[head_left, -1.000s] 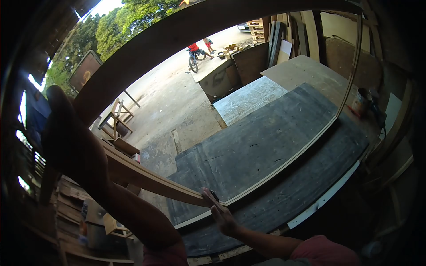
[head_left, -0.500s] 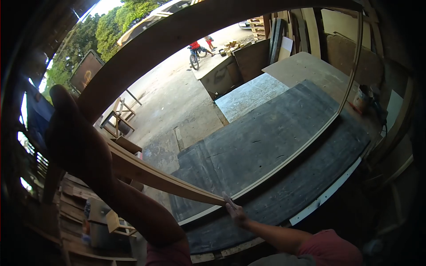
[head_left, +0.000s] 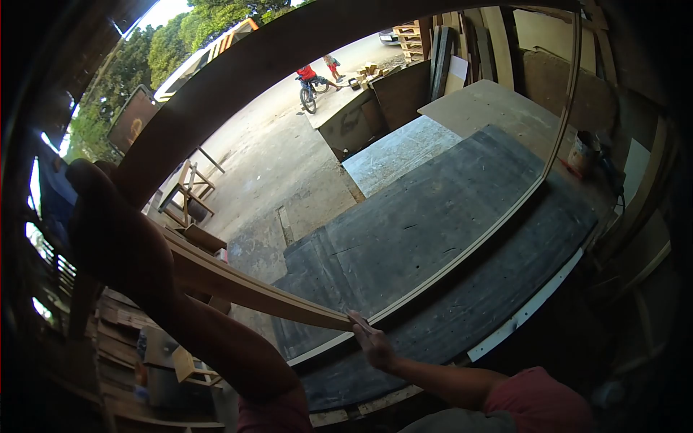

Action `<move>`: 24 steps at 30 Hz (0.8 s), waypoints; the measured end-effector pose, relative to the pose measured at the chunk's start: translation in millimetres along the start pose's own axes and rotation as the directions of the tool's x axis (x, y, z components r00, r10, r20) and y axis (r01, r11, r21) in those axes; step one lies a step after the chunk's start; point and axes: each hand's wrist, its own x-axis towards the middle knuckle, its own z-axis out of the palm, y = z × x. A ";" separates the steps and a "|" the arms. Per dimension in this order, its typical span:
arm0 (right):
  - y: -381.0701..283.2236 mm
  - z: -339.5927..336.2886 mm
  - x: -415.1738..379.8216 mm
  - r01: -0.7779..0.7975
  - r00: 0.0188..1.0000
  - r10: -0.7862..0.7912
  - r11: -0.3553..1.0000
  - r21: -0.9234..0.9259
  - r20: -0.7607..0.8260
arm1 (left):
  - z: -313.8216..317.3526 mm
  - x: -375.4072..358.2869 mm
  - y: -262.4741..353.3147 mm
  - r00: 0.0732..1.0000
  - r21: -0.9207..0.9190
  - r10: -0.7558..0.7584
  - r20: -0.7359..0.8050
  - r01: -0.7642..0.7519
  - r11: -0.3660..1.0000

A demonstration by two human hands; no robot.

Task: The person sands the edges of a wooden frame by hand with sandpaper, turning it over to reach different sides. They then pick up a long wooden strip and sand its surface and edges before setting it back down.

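A large wooden frame (head_left: 267, 292) is tilted up in front of me, its lower long side lying on a dark, scuffed board (head_left: 411, 231). My left hand (head_left: 108, 216) is raised at the left, in deep shadow, closed around the frame's upper left corner. Down at the near lower corner is my right hand (head_left: 375, 346). Its fingers are pressed together on the frame's edge, with pale dust on the tips. Whether a thin piece lies under those fingers, I cannot make out.
A bluish-white panel (head_left: 401, 155) and a brown sheet (head_left: 498, 108) adjoin the dark board. At right stands a paint-stained can (head_left: 583, 150). Planks (head_left: 498, 47) lean behind. Outside are a wooden trestle (head_left: 189, 191) and a person with a bicycle (head_left: 309, 94).
My right hand has slid slightly up and left along the frame's corner. The whole view has shifted a little; my left hand keeps its hold.
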 end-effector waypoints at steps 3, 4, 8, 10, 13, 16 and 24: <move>-70.3 11.6 10.3 0.223 0.973 -0.226 0.972 0.068 0.040 | -5.0 -2.6 3.2 0.996 0.055 -0.077 0.036 0.075 0.996; -79.5 13.5 9.2 0.339 0.941 -0.339 0.941 0.016 0.022 | -4.3 -3.1 2.6 0.999 0.055 -0.039 0.008 0.038 0.998; 34.9 -1.5 1.4 0.198 0.980 -0.198 0.940 -0.279 0.028 | -3.6 0.1 -2.7 0.998 0.091 0.061 0.004 -0.061 0.994; 68.9 -2.8 -3.2 0.086 0.996 -0.085 0.898 -0.432 0.021 | -9.7 1.1 1.9 0.997 0.118 0.000 0.073 -0.009 0.993; -4.5 3.7 7.0 -0.087 0.993 0.110 0.911 -0.403 0.034 | -7.1 2.2 5.9 0.997 0.113 -0.014 0.079 0.005 0.994; -66.8 6.8 5.2 0.334 0.942 -0.334 0.922 -0.195 0.035 | -1.6 0.3 1.9 0.996 0.080 0.088 -0.006 -0.087 0.993; -14.3 12.0 15.2 0.206 0.978 -0.211 0.949 -0.237 0.007 | 15.3 6.0 -11.1 0.978 0.180 0.138 0.156 -0.166 0.970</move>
